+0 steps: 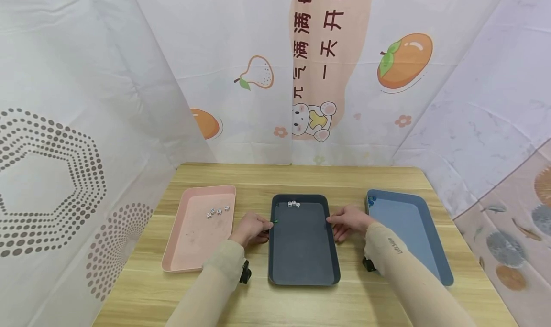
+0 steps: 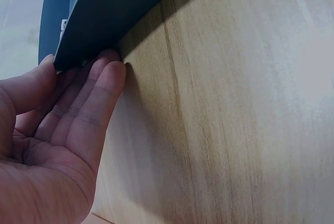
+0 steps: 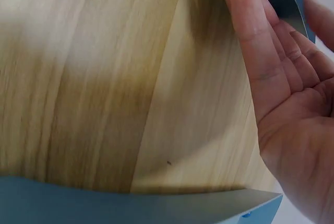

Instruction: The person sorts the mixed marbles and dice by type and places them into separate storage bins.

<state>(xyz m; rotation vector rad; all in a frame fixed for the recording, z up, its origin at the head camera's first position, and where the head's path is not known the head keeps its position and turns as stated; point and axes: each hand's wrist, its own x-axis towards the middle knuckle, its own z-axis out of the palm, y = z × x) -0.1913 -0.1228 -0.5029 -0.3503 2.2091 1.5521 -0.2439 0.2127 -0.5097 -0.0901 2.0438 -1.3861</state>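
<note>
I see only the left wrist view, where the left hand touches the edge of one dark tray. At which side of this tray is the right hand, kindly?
Observer: The right hand is at the opposite long side of the dark tray.
Operator: Thank you. What is standing to the left of this tray?
Observer: A pink tray with four dice in it.
Operator: And to the right?
Observer: A blue tray, partly hidden by the right sleeve.

The person's left forearm (image 1: 215, 279) slants toward one o'clock; the left hand (image 1: 251, 227) has gently bent fingers, thumb opposed in a pinch. The right forearm (image 1: 406, 269) slants toward eleven; the right hand (image 1: 350, 221) holds its fingers nearly straight, thumb blurred, its pressure unclear.
</note>
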